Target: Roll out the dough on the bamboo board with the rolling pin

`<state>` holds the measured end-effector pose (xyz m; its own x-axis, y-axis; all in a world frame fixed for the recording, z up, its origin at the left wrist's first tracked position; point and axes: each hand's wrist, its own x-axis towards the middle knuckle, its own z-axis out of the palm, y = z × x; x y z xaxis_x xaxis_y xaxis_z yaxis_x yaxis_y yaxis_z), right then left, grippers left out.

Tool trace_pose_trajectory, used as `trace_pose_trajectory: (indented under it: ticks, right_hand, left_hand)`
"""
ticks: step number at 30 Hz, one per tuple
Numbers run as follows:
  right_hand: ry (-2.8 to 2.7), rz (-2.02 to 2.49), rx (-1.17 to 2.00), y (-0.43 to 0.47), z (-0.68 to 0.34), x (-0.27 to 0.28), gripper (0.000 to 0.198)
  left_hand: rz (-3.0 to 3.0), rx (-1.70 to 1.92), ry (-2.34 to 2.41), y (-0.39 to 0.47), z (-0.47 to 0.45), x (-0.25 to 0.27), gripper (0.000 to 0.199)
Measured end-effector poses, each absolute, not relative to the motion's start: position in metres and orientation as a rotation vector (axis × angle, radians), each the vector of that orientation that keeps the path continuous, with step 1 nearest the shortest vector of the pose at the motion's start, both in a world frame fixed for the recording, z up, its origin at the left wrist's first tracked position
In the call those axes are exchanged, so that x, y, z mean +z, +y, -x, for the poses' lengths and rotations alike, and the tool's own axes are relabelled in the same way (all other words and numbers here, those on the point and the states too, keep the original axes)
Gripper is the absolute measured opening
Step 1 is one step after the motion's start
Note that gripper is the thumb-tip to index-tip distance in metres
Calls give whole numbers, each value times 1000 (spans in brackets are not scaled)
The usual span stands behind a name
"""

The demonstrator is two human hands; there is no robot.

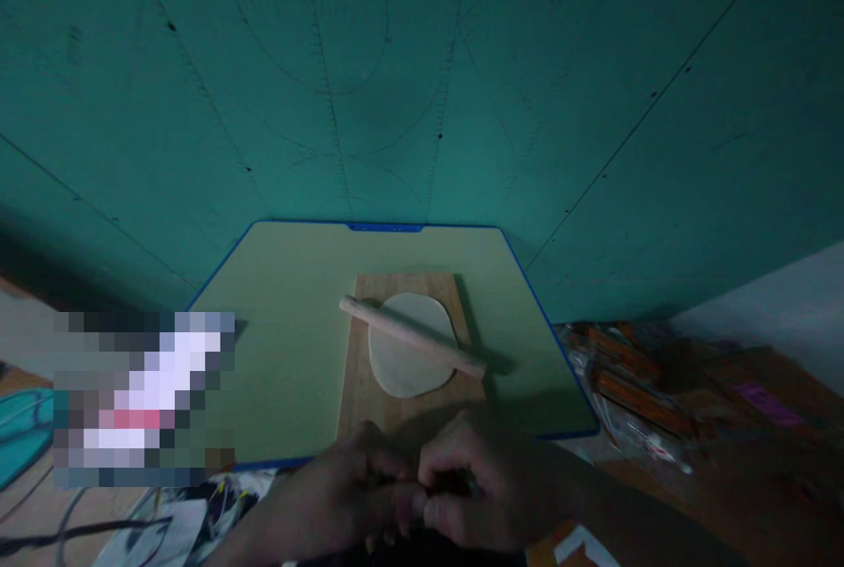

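Note:
My left hand (369, 490) and my right hand (481, 483) meet at the near edge of the table, both with curled fingers. Their fingertips touch or nearly touch; whatever may be pinched between them is too dark and small to make out. Just beyond them lies a wooden board (360, 400). On it rests a flat, roughly round sheet of dough (402, 374). A wooden rolling pin (415, 337) lies slantwise across the dough, its left end farther from me than its right.
The pale folding table (290, 356) has a blue rim and stands by a green wall (409, 66) with pencil marks. Cables (85, 532) and papers (175, 536) lie lower left. Plastic-wrapped packages (639, 400) and a cardboard box (771, 391) sit at right. A pixelated patch covers the left side.

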<state>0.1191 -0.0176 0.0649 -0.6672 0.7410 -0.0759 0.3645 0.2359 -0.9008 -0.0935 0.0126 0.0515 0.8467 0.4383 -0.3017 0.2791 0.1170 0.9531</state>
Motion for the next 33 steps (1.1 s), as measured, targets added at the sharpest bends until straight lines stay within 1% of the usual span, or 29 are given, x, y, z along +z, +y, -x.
trace_pose_trajectory:
  ticks: [6, 11, 19, 24, 26, 28, 31, 33]
  right_hand:
    - [-2098, 1032, 1532, -16, -118, 63, 23]
    - [-2015, 1025, 1577, -17, -114, 65, 26]
    - [-1913, 1003, 1650, -18, -114, 64, 28]
    - [-1845, 1036, 1619, -18, -110, 66, 27]
    - [-1825, 1083, 1537, -14, -111, 68, 24]
    - [-1815, 1131, 1372, -5, -118, 69, 23]
    - [-1823, 1242, 884, 12, -137, 62, 21]
    - [-1834, 1335, 525, 23, -151, 51, 18]
  left_hand:
    - [-1581, 200, 515, 16, 95, 50, 51]
    - [-1576, 215, 429, 18, 94, 46, 53]
    - [-1499, 207, 445, 19, 90, 50, 60]
    - [-1404, 216, 486, 19, 89, 48, 56]
    - [-1371, 260, 542, 24, 90, 47, 55]
    - [-1475, 400, 645, 37, 93, 46, 56]
    - [-1832, 735, 921, 68, 101, 42, 50]
    - [-2125, 870, 1126, 95, 106, 34, 45]
